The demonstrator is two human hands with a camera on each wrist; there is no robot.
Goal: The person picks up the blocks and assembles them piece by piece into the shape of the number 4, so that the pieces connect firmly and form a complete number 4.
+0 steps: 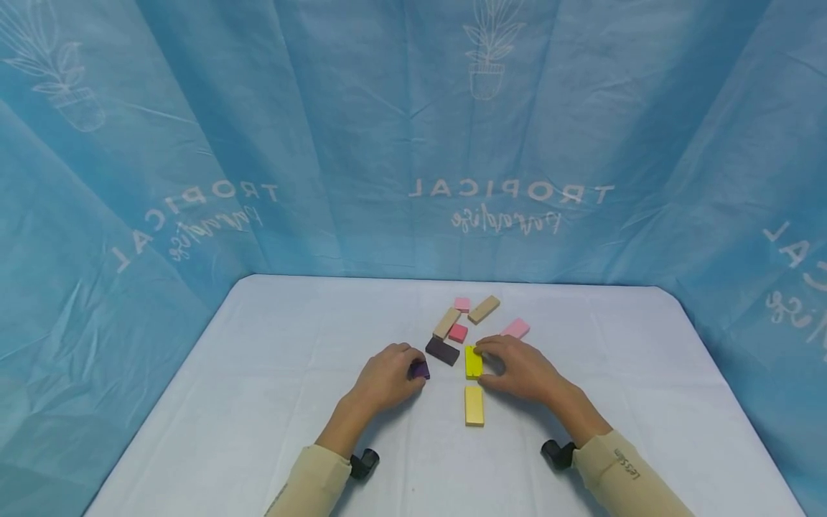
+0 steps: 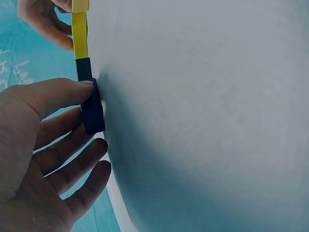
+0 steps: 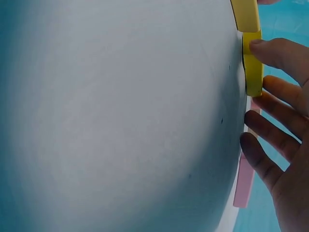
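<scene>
My left hand (image 1: 390, 375) pinches a dark purple block (image 1: 420, 370) between thumb and fingers on the white table. In the left wrist view this block (image 2: 92, 113) looks dark blue, with the thumb across its near end. My right hand (image 1: 522, 368) grips a bright yellow block (image 1: 474, 363) by its two ends, thumb at the near one. The same yellow block (image 3: 253, 72) shows in the right wrist view. A paler yellow block (image 1: 474, 406) lies just nearer, lined up with it. Between the hands, slightly farther off, lies a black block (image 1: 442, 351).
Beyond the hands lie two tan blocks (image 1: 446, 323), a small red block (image 1: 458, 333), a small pink block (image 1: 461, 304) and a longer pink block (image 1: 515, 329). A blue printed curtain (image 1: 362, 143) hangs behind the white table (image 1: 258, 402).
</scene>
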